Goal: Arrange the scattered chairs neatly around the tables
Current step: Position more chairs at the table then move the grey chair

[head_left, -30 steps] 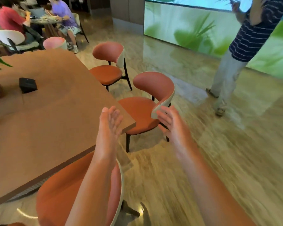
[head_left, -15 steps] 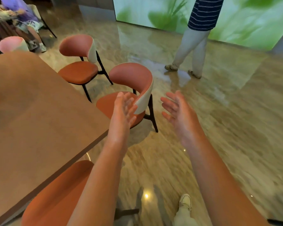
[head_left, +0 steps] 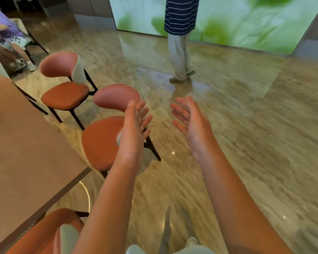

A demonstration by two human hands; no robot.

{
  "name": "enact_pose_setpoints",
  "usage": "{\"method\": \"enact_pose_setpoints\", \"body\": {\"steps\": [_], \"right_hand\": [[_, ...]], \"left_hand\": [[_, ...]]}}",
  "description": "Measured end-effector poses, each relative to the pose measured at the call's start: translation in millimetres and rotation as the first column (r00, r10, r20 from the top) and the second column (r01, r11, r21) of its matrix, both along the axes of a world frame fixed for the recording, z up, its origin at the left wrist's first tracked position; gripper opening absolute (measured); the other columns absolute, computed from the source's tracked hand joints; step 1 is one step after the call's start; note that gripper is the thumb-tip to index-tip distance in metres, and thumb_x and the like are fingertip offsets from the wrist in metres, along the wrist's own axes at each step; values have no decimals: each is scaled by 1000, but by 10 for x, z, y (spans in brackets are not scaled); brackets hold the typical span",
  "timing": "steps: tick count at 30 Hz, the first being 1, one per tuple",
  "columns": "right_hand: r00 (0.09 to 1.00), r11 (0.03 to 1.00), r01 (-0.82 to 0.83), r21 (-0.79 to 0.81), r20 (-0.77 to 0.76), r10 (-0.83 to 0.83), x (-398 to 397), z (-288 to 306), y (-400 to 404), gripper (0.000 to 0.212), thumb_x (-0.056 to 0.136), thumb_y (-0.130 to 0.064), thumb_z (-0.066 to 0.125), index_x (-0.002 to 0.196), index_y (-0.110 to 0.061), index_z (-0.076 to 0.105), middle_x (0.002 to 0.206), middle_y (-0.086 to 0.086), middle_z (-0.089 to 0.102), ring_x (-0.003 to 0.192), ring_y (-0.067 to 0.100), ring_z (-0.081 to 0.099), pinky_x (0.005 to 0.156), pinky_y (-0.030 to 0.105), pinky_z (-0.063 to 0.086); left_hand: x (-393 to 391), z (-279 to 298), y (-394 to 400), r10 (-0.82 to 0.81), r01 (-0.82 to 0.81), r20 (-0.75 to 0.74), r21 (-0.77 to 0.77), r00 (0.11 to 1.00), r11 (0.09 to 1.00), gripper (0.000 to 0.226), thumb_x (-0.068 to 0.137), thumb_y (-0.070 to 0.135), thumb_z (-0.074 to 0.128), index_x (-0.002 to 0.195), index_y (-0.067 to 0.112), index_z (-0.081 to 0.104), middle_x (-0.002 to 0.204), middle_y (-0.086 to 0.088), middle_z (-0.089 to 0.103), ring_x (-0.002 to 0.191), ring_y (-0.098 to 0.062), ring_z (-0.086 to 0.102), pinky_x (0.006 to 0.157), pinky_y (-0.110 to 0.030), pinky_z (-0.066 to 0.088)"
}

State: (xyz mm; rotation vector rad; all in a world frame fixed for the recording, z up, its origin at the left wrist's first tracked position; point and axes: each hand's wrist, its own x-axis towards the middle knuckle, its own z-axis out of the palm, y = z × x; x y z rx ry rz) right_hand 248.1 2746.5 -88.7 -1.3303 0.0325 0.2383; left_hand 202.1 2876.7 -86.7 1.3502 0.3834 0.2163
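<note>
Above the nearest orange chair with its curved pink backrest [head_left: 106, 136], your left hand [head_left: 134, 125] and your right hand [head_left: 190, 123] hang spread-fingered and hold nothing, palms turned toward each other. A second ago your right fingers were at the pale edge of that backrest; now both hands are off it, with the right one well out over the glossy marbled floor [head_left: 246, 143]. The chair stands angled at the corner of the brown wooden table [head_left: 26, 153], seat only partly under the edge, so it likely needs squaring and pushing in. The matching second chair [head_left: 64, 83] stands beyond it, clear of the table. A standing person in a striped shirt [head_left: 181, 33] waits further off.
</note>
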Motion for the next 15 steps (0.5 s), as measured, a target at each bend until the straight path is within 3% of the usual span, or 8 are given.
{"method": "enact_pose_setpoints", "body": {"steps": [8, 15], "right_hand": [[996, 998, 60, -6, -66, -60, 598, -170, -251, 48, 103, -49, 41, 137, -20, 57, 127, -4, 67, 119, 8, 60, 110, 40, 46], [995, 994, 67, -86, -74, -73, 1463, -293, 48, 45, 104, -48, 40, 135, -22, 59, 127, -5, 67, 118, 5, 61, 109, 37, 46]], "left_hand": [[717, -104, -178, -51, 50, -18, -15, 999, 999, 59, 106, 56, 23, 148, 24, 48, 148, 3, 54, 130, -10, 55, 109, -35, 38], [1679, -429, 195, -65, 63, -30, -55, 997, 996, 60, 106, 57, 21, 150, 26, 46, 149, 6, 53, 129, -7, 56, 110, -36, 37]]}}
